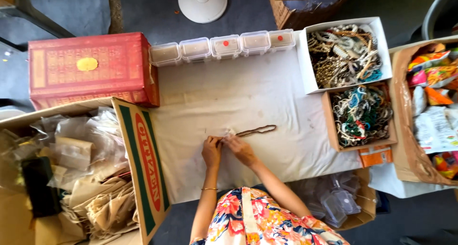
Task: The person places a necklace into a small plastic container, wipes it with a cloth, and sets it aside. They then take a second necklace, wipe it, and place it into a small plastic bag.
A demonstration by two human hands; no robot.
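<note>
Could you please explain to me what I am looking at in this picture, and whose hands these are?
No machine here: one camera looks straight down at a person working at a table covered by a white cloth. The left hand and right hand meet at one end of a brown beaded necklace lying on the cloth. Along the far edge stands a row of small clear plastic boxes. To the right, a white box of tangled bead necklaces and a brown cardboard box of green and white beads.
</note>
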